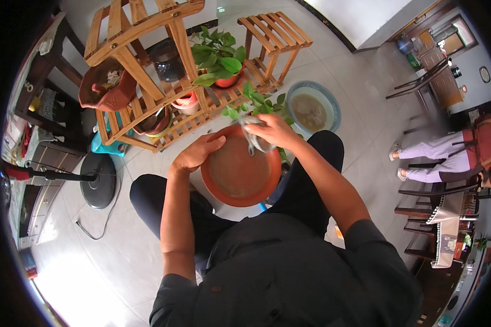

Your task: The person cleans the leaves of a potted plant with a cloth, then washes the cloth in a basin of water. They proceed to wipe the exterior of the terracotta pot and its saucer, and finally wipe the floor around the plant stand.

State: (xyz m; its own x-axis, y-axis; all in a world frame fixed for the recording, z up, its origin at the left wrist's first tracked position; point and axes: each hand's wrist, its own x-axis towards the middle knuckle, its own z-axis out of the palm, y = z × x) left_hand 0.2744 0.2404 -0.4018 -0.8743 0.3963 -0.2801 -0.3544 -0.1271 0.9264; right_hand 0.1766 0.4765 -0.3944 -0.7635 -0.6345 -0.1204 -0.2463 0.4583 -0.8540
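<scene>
Between my knees is a round terracotta-coloured plant saucer (238, 173), its inner face tilted up towards me and dulled by a brownish film. My left hand (196, 152) grips its upper left rim, thumb over the edge. A crumpled grey cloth (251, 137) is bunched in my right hand (277, 129), against the saucer's upper right side; it is slightly blurred. Beyond my right knee, a blue-rimmed basin (334, 107) of murky water sits on the floor. Green leaves of a plant (266, 105) show just behind the saucer, its pot hidden.
A slatted wooden plant stand (188, 127) spans the far side, bearing a leafy potted plant (219, 57), a brown planter (106, 96) and a dark glass jar (167, 61). Left is a round black stand base (98, 182) with a cord. A person (450, 157) is at the right, by chairs.
</scene>
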